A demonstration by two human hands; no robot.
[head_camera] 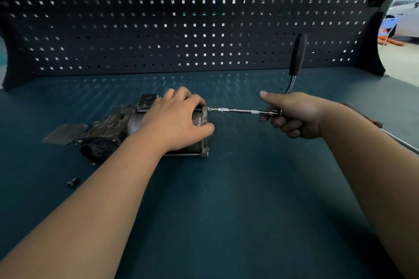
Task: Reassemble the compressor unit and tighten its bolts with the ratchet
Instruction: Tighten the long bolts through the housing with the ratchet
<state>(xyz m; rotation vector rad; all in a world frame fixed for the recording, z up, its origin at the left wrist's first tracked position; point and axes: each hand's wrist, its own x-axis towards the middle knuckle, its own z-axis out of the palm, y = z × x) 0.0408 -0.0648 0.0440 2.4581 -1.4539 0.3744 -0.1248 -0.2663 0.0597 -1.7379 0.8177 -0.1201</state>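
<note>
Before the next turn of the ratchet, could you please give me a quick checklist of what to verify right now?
1. Left hand holds the compressor unit: ok.
2. Right hand grips the ratchet at its head: ok.
3. Extension bar in line with the flange bolt: ok.
4. Socket fully seated on that bolt: cannot tell.
5. Spare bolt lies loose on the table, not fitted: not ok.

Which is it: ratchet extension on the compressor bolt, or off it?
On. The extension tip meets the bolt head on the compressor, no gap visible; right hand grips the ratchet, left hand holds the compressor.
</note>
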